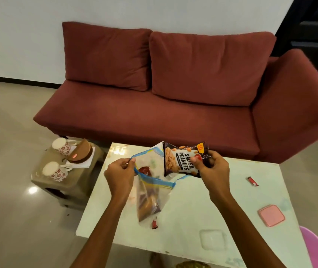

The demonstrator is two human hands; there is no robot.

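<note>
My left hand [120,175] pinches the blue rim of a clear zip bag [150,161], holding its mouth open above the white table [193,209]. A small red packet [144,170] shows inside that bag. My right hand [211,167] grips a dark packet of salted peanuts [181,159] at the bag's mouth, its lower end touching the opening. A second clear zip bag [150,200] with brown and dark packets inside lies on the table just below the first.
A small red wrapper [154,223] lies by the lower bag and another [253,181] at the right. A pink lid [271,215], a clear container [212,241], a pink bin [316,248]. A stool with two mugs [60,147] stands left. A red sofa [154,113] stands behind.
</note>
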